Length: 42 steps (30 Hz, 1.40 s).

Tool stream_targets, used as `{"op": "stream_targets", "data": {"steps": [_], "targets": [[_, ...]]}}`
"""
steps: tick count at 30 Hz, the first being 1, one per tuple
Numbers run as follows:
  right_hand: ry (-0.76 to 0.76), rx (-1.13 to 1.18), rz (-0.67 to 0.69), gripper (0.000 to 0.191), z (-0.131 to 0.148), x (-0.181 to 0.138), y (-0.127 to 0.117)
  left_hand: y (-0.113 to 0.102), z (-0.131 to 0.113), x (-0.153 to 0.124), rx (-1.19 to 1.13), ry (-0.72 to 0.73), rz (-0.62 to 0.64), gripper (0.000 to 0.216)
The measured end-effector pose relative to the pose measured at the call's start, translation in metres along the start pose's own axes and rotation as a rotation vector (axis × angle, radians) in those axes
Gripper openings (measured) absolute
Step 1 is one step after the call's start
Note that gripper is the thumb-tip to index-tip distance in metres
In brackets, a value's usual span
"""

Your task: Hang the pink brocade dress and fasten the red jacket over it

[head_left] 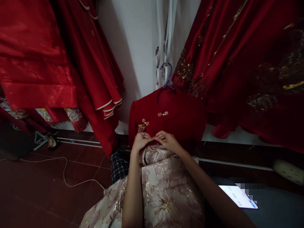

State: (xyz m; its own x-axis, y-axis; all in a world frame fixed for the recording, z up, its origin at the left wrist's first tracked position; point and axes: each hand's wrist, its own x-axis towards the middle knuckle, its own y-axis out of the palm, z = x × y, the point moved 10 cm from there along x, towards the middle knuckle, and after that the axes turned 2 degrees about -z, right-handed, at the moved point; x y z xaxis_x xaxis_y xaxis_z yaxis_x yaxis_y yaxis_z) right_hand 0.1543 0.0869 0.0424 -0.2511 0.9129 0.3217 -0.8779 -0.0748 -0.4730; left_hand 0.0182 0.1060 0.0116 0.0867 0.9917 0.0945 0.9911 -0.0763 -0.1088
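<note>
A dark red jacket (182, 107) hangs in front of me on a purple hanger (168, 80). A flower-shaped jewelled clasp (163, 114) sits below its neck opening, and a gold tasselled brooch (142, 126) is on its left side. Lower on the front, my left hand (142, 141) and my right hand (167, 141) meet with fingertips pinched. Between them shows a small beaded clasp (155, 137), mostly covered by the fingers. Just under the hands lies a pale floral brocade garment (166, 183) with a gold sheen, spread over my lap.
Red garments (99, 69) hang at left, and embroidered red ones (228, 63) at right. White metal scrollwork (163, 38) stands behind the hanger. A cable (65, 172) crosses the tiled floor. A lit phone (237, 196) lies at lower right, near a pale perforated shoe (288, 171).
</note>
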Motion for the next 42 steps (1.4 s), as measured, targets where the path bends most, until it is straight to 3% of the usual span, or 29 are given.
{"op": "stream_targets", "data": {"steps": [4,10,16,22,26,36,42], "targets": [[0.000,0.006,0.013,0.016,0.000,0.000,0.002,0.000,0.001,0.000,0.016,-0.004,0.028,0.029],[0.017,-0.001,-0.018,0.017,-0.007,0.001,0.001,-0.005,0.007,0.001,0.021,-0.035,-0.050,0.029],[0.017,0.034,0.045,0.019,-0.003,0.002,-0.001,0.004,0.001,-0.005,-0.170,-0.066,0.035,0.042],[0.042,0.082,0.141,0.023,0.002,0.001,-0.008,-0.015,-0.009,0.018,-0.538,-0.060,-0.218,0.042],[0.044,0.098,0.220,0.024,0.006,-0.003,-0.007,-0.009,-0.003,0.034,-0.672,-0.129,-0.252,0.037],[0.068,0.106,0.221,0.025,0.001,-0.003,-0.005,-0.012,-0.003,0.030,-0.643,-0.161,-0.278,0.042],[0.076,0.120,0.239,0.029,-0.002,-0.003,-0.003,-0.019,-0.006,0.031,-0.493,-0.067,-0.364,0.036]]}}
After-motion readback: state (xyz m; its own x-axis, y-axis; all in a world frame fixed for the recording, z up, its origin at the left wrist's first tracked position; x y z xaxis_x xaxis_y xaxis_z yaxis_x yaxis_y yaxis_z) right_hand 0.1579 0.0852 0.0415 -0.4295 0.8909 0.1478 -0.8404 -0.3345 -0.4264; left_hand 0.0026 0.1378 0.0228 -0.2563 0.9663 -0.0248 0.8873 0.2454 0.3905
